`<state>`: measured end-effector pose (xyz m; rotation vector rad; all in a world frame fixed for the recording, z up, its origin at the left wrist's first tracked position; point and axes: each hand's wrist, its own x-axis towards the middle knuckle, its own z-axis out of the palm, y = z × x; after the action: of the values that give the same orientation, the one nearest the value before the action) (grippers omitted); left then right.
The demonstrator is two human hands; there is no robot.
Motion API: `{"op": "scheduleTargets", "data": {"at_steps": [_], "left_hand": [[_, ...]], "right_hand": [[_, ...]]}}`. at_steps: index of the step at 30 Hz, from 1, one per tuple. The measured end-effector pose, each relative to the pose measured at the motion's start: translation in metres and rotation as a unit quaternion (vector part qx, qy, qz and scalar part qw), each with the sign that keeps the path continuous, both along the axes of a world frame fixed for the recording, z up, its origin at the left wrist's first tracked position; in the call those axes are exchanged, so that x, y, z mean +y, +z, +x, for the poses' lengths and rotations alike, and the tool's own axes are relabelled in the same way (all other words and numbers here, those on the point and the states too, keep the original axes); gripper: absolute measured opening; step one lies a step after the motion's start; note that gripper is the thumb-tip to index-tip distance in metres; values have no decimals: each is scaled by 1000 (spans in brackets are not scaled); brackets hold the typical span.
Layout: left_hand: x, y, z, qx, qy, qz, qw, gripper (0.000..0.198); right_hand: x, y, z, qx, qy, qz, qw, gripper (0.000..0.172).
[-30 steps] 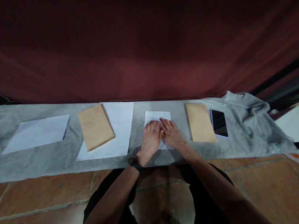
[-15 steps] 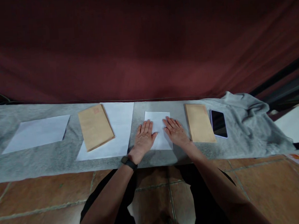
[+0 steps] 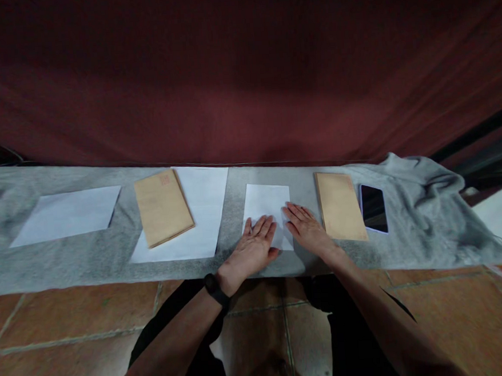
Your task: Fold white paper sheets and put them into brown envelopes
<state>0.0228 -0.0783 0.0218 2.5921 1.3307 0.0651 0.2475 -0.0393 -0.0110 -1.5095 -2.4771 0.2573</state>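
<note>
A small folded white paper lies on the grey cloth straight ahead of me. My left hand rests flat on its near left corner, fingers stretched out and open. My right hand lies flat on the paper's right edge, fingers spread, also open. A black band sits on my left wrist. Neither hand holds anything.
A brown envelope and a dark phone lie right of the paper. To the left, another brown envelope rests on a white sheet, with one more white sheet farther left. Dark red curtain behind; tiled floor below.
A second ago both hands lay together on the paper's middle. They slid apart to its sides, and now the left hand has drawn nearer to me at the lower left corner.
</note>
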Motion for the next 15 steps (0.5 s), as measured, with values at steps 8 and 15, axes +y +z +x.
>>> {"op": "scheduleTargets", "data": {"at_steps": [8,15], "left_hand": [[-4,5,-18,8,-34,-17,999,64],[1,14,-24,31,-26,-26,999,63]], "right_hand": [[2,7,15,36,44,-32,998,54],[0,15,26,63,82,-71,992,65]]}}
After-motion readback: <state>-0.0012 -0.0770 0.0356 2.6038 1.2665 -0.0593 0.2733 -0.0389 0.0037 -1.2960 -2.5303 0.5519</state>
